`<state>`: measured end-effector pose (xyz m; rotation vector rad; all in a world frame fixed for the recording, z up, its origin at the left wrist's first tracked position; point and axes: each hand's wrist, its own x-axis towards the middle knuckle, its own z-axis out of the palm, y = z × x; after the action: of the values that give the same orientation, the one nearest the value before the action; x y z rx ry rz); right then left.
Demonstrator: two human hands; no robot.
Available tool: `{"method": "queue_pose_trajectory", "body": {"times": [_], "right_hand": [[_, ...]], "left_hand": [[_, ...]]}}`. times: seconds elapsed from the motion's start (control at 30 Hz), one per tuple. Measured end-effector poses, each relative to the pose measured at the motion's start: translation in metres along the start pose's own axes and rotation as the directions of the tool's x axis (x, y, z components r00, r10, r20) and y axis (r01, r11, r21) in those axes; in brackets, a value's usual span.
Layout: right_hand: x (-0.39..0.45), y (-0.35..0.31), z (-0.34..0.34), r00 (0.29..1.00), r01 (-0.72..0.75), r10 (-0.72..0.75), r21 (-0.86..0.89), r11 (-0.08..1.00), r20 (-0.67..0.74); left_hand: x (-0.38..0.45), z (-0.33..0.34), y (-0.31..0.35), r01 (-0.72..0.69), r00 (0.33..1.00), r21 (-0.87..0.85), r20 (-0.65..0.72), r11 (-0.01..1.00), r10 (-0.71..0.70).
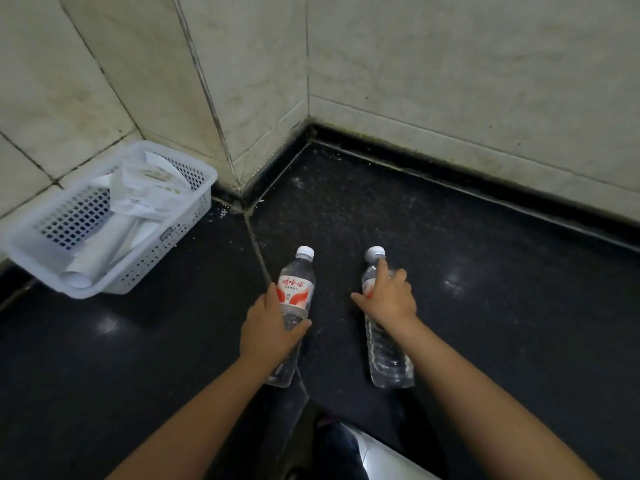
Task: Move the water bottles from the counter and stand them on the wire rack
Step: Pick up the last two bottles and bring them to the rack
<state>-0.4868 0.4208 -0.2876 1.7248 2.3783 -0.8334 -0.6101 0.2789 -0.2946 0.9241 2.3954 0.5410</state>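
Observation:
Two clear water bottles with white caps and red-and-white labels are on the black counter (485,271), side by side. My left hand (268,329) wraps around the middle of the left bottle (296,285), thumb across its front. My right hand (389,296) lies over the upper part of the right bottle (388,355), forefinger stretched toward its cap, fingers not fully closed around it. Both bottles look upright, seen from above. No wire rack is in view.
A white perforated plastic basket (166,237) holding papers and packets sits at the left against the tiled wall (450,64). A wall corner juts out behind the bottles. Below, at the counter's near edge, something white and dark shows.

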Motion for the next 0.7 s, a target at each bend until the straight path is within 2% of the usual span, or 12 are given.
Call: {"method": "queue_pose_trajectory", "body": {"times": [0.07,0.2,0.37,0.53,0.7], "right_hand": [[0.001,-0.006,0.005,0.999,-0.04,0.04,-0.06,0.997,-0.014],[0.003,-0.006,0.005,0.997,-0.077,0.078,-0.073,0.994,0.019],[-0.012,0.008,0.004,0.998,-0.025,0.033,-0.121,0.992,0.062],[-0.054,0.036,0.013,0.999,-0.04,0.041,-0.105,0.994,0.009],[-0.121,0.075,0.001,0.997,-0.007,0.006,-0.003,1.0,-0.071]], "left_hand": [[0.001,0.0,0.007,0.015,1.0,0.052,0.017,0.999,-0.015],[0.012,0.005,0.029,0.071,0.996,0.186,0.031,0.98,-0.078],[0.015,0.015,0.035,0.127,0.991,0.308,-0.068,0.943,-0.112],[-0.005,0.016,0.03,0.003,0.997,0.433,-0.065,0.902,0.028],[-0.059,0.024,0.037,-0.196,0.98,0.37,0.032,0.908,0.199]]}}
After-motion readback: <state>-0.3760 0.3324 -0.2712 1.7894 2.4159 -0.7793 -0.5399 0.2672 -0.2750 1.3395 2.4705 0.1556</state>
